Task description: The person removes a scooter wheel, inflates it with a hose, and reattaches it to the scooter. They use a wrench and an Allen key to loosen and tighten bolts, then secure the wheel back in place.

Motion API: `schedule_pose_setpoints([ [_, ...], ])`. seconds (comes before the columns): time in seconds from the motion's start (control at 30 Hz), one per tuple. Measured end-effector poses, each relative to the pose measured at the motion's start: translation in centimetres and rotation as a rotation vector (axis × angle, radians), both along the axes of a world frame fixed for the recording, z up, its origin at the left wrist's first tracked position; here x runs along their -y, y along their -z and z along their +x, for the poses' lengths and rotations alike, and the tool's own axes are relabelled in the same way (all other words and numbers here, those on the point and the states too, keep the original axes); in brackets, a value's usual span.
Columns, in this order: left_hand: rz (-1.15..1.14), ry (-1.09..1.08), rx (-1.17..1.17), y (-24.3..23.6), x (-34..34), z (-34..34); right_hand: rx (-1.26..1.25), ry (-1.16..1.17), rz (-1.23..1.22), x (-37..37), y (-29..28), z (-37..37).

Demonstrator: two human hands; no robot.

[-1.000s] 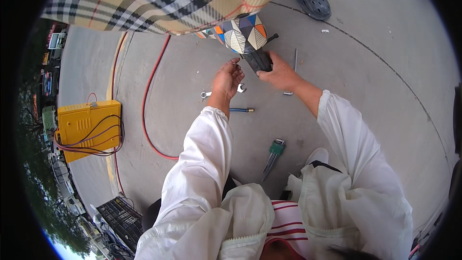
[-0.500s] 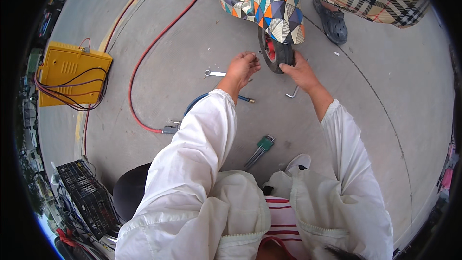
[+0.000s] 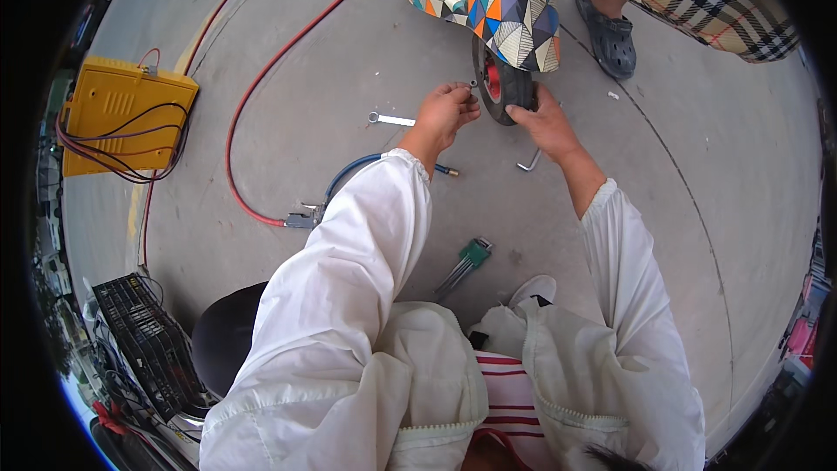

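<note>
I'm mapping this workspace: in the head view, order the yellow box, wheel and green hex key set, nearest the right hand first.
1. Wheel: touching the right hand, on its left.
2. Hex key set: lower in view.
3. Yellow box: far left.

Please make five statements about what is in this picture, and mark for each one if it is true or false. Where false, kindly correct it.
1. The right grip is on the wheel. True.
2. The left grip holds the silver wrench. False: the wrench lies on the ground, to the left of this grip.
3. The hex key set has a green holder. True.
4. The yellow box is at the right side of the view. False: it is at the left.
5. A dark clog is on a foot near the patterned bodywork. True.
</note>
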State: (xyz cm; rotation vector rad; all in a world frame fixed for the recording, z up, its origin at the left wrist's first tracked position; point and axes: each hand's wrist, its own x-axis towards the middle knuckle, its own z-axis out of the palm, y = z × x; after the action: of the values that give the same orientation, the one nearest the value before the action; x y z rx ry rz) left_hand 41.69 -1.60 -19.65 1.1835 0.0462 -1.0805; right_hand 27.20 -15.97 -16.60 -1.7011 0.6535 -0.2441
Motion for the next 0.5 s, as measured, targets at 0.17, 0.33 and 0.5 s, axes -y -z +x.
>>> schedule_pose_setpoints([
  [0.17, -0.002, -0.006, -0.027, 0.6, -0.3, -0.1, -0.033, 0.008, -0.040, -0.1, -0.2, 0.3],
  [0.33, -0.010, 0.008, -0.028, -0.1, 0.0, -0.2, -0.028, -0.001, 0.008, 0.2, -0.4, 0.2],
  [0.5, -0.137, -0.015, -0.105, -2.0, 1.7, -0.6, -0.064, 0.026, -0.011, 0.8, 0.3, 0.0],
])
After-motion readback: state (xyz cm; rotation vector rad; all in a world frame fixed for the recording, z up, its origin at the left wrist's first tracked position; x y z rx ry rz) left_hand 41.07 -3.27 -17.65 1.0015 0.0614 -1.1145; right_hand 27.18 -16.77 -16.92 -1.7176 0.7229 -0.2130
